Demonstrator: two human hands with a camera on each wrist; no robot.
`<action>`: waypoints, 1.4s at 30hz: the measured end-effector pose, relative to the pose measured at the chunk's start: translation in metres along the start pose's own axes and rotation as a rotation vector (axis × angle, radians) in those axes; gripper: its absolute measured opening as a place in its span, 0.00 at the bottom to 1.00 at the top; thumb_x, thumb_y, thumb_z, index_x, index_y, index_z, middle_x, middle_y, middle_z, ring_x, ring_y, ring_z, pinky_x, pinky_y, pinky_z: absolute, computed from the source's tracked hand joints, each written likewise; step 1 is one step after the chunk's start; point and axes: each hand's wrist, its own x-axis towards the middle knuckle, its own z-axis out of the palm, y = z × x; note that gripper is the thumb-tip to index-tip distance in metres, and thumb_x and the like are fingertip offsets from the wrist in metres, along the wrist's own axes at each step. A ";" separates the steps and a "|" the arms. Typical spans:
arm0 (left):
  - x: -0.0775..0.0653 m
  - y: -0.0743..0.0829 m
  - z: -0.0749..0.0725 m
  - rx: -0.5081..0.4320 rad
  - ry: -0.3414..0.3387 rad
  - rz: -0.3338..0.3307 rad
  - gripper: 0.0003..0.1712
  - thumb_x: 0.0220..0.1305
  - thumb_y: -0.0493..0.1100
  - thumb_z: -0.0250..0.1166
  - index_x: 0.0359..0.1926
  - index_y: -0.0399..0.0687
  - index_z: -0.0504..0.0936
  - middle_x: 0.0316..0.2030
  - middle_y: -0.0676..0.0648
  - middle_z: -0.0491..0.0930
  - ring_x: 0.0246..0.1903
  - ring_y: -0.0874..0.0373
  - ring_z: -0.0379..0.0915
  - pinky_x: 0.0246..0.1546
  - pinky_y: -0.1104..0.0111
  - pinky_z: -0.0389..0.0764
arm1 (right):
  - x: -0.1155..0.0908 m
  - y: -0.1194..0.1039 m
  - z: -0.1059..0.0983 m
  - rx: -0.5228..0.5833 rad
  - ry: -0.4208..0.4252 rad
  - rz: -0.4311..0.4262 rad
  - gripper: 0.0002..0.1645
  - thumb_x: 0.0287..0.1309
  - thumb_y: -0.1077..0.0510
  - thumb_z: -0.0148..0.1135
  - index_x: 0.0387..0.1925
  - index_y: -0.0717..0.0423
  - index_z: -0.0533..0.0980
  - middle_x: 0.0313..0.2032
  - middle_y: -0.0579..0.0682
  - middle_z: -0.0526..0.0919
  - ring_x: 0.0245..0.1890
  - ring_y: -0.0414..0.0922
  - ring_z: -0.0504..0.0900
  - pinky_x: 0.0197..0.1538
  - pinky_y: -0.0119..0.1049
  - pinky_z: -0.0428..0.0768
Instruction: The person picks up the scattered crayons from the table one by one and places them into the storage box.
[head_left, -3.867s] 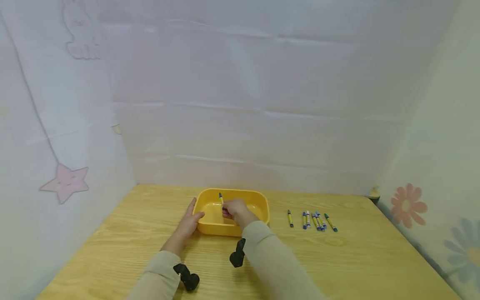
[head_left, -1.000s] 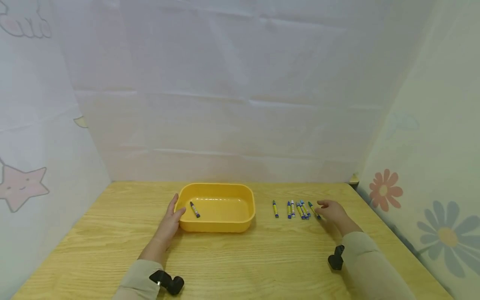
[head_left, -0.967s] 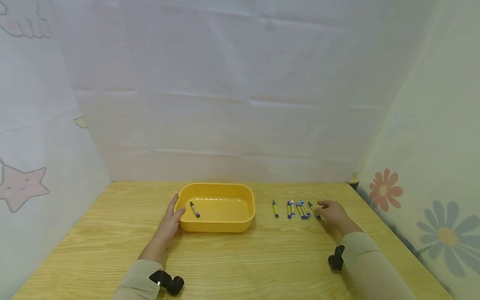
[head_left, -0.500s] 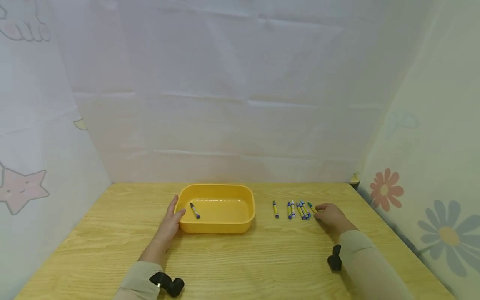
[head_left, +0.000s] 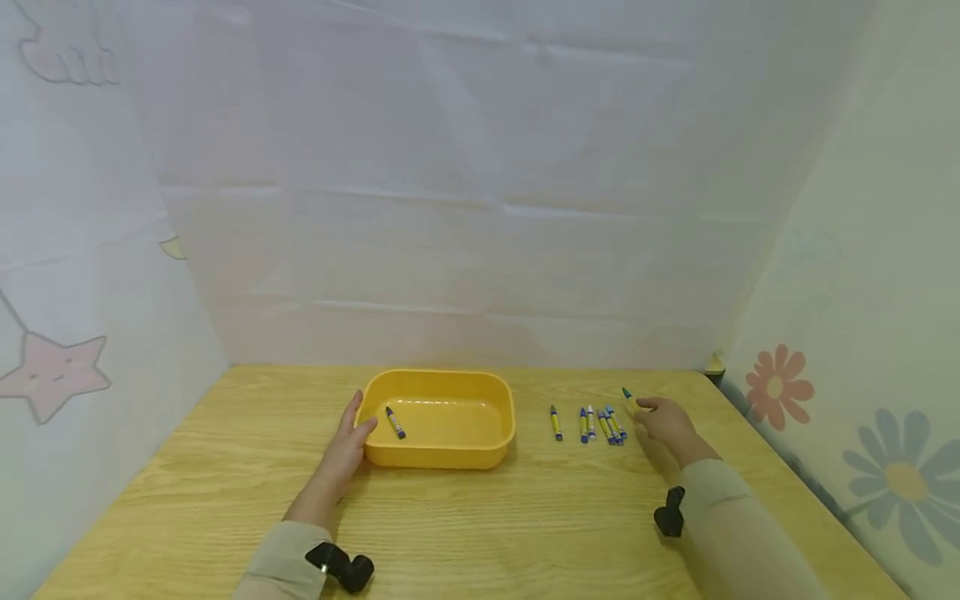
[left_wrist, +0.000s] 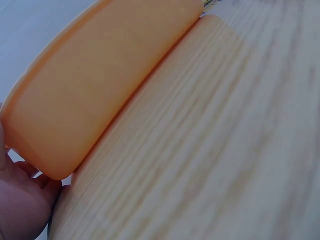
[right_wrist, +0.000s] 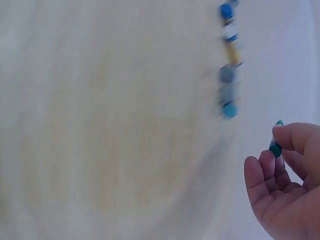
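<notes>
A yellow plastic tub (head_left: pixel 438 457) stands on the table, one dark-tipped crayon (head_left: pixel 395 422) lying in its left part. My left hand (head_left: pixel 347 450) holds the tub's left end, thumb over the rim and fingers along the outside; in the left wrist view the fingers show at the tub's corner. Raised just off the table at the right, my right hand (head_left: pixel 666 423) pinches a green crayon (right_wrist: pixel 275 145) between thumb and fingers. Left of that hand lie several crayons (head_left: pixel 612 426) in yellow or white wrappers, blurred in the right wrist view.
The wooden table (head_left: pixel 480 517) reaches back to a pale cloth wall (head_left: pixel 480 250). Printed cloth also closes off both sides, with a pink star (head_left: pixel 56 375) on the left and flowers (head_left: pixel 903 482) on the right. Black cameras (head_left: pixel 670 513) sit on both wrists.
Earlier the right hand put a crayon into the tub, then moved right to the loose crayons. It has since pinched the green crayon and lifted it. The left hand stays on the tub.
</notes>
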 end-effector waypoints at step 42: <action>-0.003 0.004 0.003 -0.019 0.006 0.009 0.39 0.78 0.47 0.42 0.78 0.57 0.30 0.78 0.41 0.27 0.76 0.36 0.21 0.73 0.39 0.35 | 0.013 -0.215 0.123 0.376 -0.126 -0.172 0.22 0.66 0.60 0.58 0.60 0.60 0.75 0.41 0.55 0.79 0.31 0.43 0.76 0.40 0.33 0.82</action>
